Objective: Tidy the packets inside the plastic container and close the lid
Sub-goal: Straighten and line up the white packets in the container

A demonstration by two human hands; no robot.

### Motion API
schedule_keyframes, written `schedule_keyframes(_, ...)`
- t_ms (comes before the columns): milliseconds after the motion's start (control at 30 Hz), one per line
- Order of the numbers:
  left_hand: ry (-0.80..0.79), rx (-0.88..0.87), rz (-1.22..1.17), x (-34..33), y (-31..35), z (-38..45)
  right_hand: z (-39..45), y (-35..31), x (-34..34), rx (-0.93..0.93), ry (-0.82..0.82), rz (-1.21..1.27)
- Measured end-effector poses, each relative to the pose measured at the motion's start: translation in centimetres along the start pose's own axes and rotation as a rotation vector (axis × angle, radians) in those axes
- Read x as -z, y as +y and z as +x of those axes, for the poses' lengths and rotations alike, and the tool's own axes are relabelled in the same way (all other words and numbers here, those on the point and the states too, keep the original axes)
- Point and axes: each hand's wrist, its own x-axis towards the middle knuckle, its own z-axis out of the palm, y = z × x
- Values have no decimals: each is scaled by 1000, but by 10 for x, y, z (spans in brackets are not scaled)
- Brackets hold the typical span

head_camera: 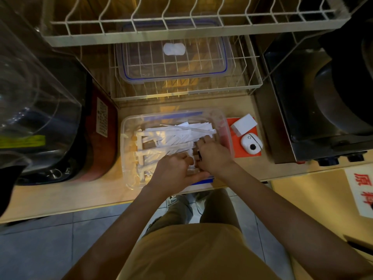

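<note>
A clear plastic container (pixel 129 126) with blue clips stands open on the counter in front of me. It holds several long white packets (pixel 177 136), some in rows at the left, others lying loose and crossed at the back right. My left hand (pixel 173 170) reaches into the near part of the container, fingers curled over packets. My right hand (pixel 214 154) is beside it, fingers down among the packets at the right side. The clear lid (pixel 173 55) with a blue seal lies on the lower wire rack behind the container.
A white wire dish rack (pixel 181 23) overhangs the back. A red pad (pixel 252 154) with a white box (pixel 244 124) and a small white device (pixel 251 145) lies right of the container. A dark appliance (pixel 323 110) stands at the right, a red-and-black machine (pixel 96 138) at the left.
</note>
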Motion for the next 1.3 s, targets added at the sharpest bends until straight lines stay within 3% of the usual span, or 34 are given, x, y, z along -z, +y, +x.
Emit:
schedule_keyframes(367, -22, 10, -63, 3, -1, -2, -2, -1, 3, -42, -7, 46)
schedule_keyframes(567, -53, 197, -136, 15, -7, -7, 5, 1, 13, -55, 179, 71)
schedule_keyframes(767, -76, 370, 35, 18, -42, -5, 30, 0, 20, -58, 55, 86)
schedule_keyframes(933, -149, 442, 66, 15, -49, 0, 34, -7, 22, -40, 5, -113)
schedule_keyframes(1300, -14, 463, 29, 5, -55, 2, 43, -5, 23, 122, 60, -363)
